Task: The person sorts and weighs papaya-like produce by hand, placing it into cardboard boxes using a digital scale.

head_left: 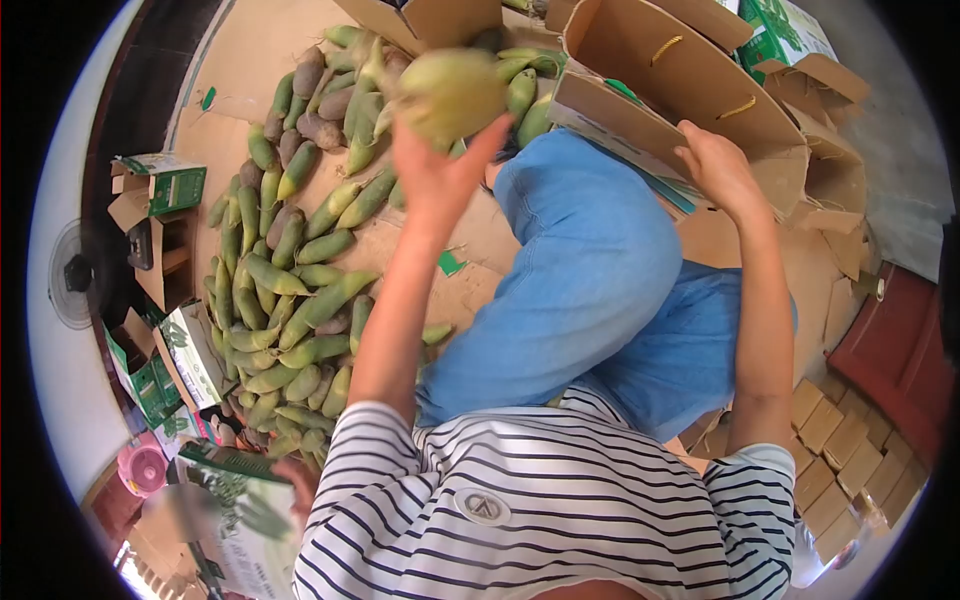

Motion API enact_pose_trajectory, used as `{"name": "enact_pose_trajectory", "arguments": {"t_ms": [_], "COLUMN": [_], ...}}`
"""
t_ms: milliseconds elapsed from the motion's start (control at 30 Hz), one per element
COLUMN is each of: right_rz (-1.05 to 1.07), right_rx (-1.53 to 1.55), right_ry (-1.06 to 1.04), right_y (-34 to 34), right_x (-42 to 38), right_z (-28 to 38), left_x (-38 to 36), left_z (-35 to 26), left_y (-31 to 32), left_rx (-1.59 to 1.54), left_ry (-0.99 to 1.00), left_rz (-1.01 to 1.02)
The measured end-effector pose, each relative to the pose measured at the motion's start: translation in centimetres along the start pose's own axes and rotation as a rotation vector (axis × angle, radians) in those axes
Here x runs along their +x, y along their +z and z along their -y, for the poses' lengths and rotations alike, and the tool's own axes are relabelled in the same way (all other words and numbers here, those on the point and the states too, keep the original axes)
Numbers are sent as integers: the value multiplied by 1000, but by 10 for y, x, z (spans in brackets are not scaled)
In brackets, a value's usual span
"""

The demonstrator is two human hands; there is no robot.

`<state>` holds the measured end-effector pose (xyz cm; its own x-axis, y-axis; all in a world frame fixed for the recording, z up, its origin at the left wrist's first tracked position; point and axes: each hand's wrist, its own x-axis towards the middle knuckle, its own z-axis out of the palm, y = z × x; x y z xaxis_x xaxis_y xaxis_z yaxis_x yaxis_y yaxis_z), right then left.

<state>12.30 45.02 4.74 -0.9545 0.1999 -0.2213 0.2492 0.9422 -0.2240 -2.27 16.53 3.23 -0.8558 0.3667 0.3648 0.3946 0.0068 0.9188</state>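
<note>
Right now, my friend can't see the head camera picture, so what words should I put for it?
The left hand holds up a blurred, pale green vegetable while the right hand is at an open cardboard box. Many long green vegetables lie spread beside the person's blue-trousered legs.

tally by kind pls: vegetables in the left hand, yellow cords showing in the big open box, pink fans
Vegetable in left hand: 1
Yellow cords in open box: 2
Pink fan: 1
Total: 4
</note>
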Motion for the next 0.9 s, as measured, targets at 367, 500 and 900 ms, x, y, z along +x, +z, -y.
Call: {"name": "enact_pose_trajectory", "arguments": {"t_ms": [367, 500, 900], "right_rz": [-20, -50, -55], "right_rx": [1, 130, 170], "right_ry": [-25, -26, 21], "right_y": [6, 12, 29], "right_x": [0, -2, 2], "right_z": [1, -13, -39], "left_x": [45, 9, -49], "left_z": [-33, -78, -129], "left_y": [139, 123, 109], "left_rx": [683, 553, 640], "left_ry": [324, 268, 438], "left_rz": [572, 686, 800]}}
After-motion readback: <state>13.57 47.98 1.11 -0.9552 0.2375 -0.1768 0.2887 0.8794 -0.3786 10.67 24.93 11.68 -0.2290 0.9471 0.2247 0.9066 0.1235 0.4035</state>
